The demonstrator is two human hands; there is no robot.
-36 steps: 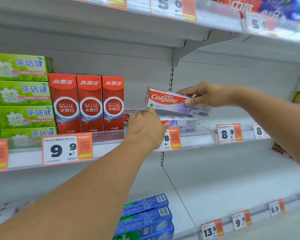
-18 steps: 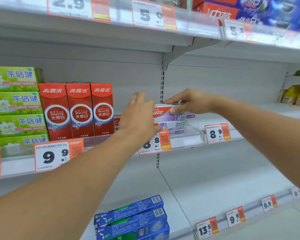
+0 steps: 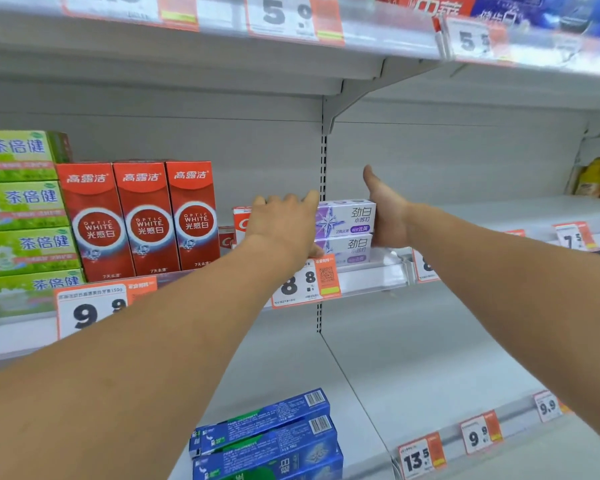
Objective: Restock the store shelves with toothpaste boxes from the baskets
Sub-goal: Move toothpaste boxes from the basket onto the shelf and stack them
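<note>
**Both hands squaring stacked toothpaste boxes**

Middle shelf [image 3: 368, 278]: two purple-white toothpaste boxes [image 3: 347, 220] stacked, centre frame. Left hand [image 3: 284, 226], 9 o'clock side, fingers flat against front. Right hand [image 3: 387, 213], 3 o'clock end, fingers straight, pressing.

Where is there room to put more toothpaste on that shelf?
Bare shelf lies right of the purple boxes, toward the yellow packs. Crowded left: red boxes beside green boxes.
</note>
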